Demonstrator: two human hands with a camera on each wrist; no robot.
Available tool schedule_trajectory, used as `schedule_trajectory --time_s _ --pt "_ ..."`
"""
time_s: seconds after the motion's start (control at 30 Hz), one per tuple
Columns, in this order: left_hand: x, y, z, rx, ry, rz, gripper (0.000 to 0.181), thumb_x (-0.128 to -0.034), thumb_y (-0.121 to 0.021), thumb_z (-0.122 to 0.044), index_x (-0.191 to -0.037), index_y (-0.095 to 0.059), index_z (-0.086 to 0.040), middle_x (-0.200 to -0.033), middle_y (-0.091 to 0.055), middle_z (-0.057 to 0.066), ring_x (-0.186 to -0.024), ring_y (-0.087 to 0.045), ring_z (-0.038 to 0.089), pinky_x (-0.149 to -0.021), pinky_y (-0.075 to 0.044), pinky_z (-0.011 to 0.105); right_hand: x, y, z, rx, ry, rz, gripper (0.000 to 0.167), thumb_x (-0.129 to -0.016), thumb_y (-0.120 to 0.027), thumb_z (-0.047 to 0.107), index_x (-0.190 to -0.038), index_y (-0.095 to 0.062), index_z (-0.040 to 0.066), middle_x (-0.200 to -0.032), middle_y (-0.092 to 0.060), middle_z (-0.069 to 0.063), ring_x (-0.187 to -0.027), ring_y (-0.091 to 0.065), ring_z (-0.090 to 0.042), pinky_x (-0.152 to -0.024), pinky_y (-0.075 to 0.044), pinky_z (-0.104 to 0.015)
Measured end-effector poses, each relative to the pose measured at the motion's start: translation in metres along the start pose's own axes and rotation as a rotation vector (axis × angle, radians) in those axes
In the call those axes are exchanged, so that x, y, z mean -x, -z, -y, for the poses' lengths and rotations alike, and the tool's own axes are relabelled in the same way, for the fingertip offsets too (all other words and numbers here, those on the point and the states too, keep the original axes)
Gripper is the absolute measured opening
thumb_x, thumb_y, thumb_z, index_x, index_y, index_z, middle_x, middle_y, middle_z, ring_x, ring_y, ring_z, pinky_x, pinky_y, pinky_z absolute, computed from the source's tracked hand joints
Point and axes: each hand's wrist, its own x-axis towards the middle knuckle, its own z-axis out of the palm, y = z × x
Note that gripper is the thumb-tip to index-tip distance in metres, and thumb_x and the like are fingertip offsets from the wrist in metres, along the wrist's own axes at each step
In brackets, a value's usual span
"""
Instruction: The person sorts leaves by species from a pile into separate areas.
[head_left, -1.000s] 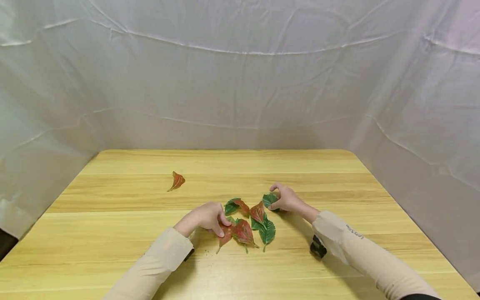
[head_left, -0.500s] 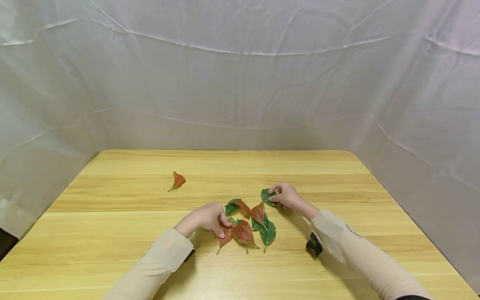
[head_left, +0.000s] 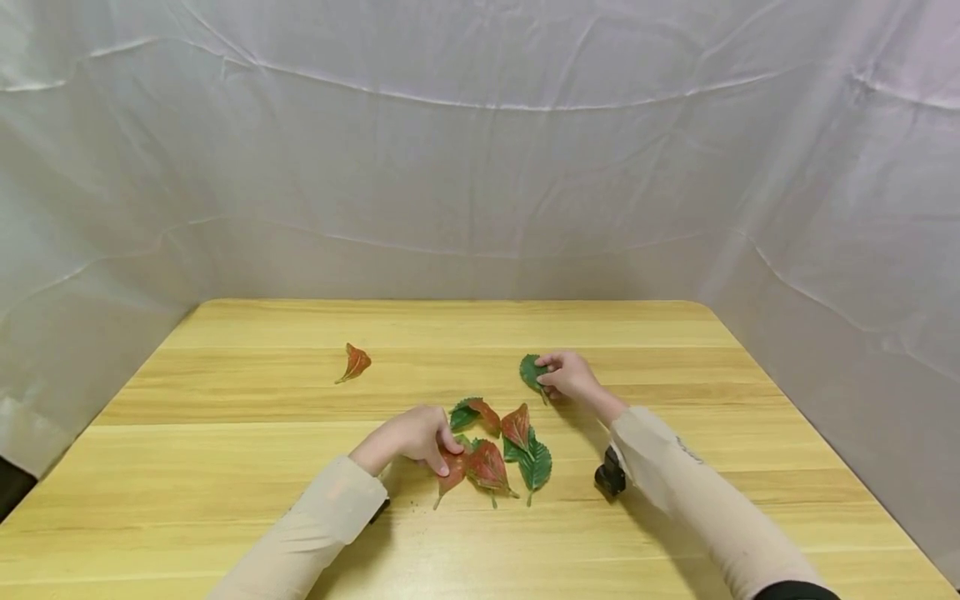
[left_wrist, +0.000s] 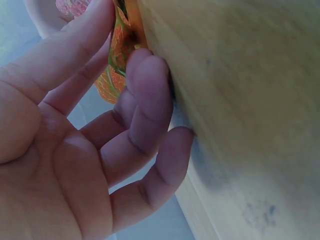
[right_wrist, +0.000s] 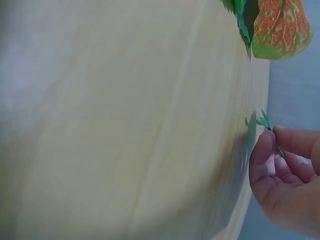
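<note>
The left hand (head_left: 416,435) rests thumb and forefinger on a red leaf (head_left: 452,477) at the near-left edge of a cluster of leaves (head_left: 489,467) on the bench (head_left: 187,492); whether it pinches or merely presses, I cannot tell. The right hand (head_left: 574,379) pinches a green leaf (head_left: 530,372) beyond the cluster, while a curled leaf (head_left: 356,362) lies well apart, far left.

It looks like a small booth: wrinkly, pale sheeting (head_left: 480,183) fills the top, left and right of the head view, around 3 sides of 1 yellow wood-look table (head_left: 187,467). Which building, I can't tell.
</note>
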Motion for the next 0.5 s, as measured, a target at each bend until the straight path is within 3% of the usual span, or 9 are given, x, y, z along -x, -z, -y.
schedule_trajectory --time_s 0.27,0.5 --pt "0.000 -0.001 0.001 0.001 -0.012 0.002 0.027 -0.0643 -0.076 0.000 -0.090 -0.071 -0.006 -0.095 -0.065 0.006 -0.040 -0.039 0.008 -0.042 -0.040 0.021 -0.008 -0.002 0.002 -0.014 -0.012 -0.032 0.032 -0.081 -0.057 -0.008 -0.113 -0.055 -0.007 -0.089 -0.050 -0.012 -0.063 -0.054 -0.016 -0.055 -0.050 -0.026" --pt "-0.001 -0.001 0.002 -0.006 -0.017 0.006 0.027 -0.0643 -0.076 -0.001 -0.090 -0.071 -0.006 -0.095 -0.066 0.006 -0.040 -0.039 0.008 -0.042 -0.040 0.021 -0.013 -0.003 0.007 0.001 -0.018 -0.039 0.031 -0.081 -0.058 -0.008 -0.112 -0.056 -0.007 -0.082 -0.049 -0.010 -0.060 -0.054 -0.016 -0.054 -0.050 -0.026"
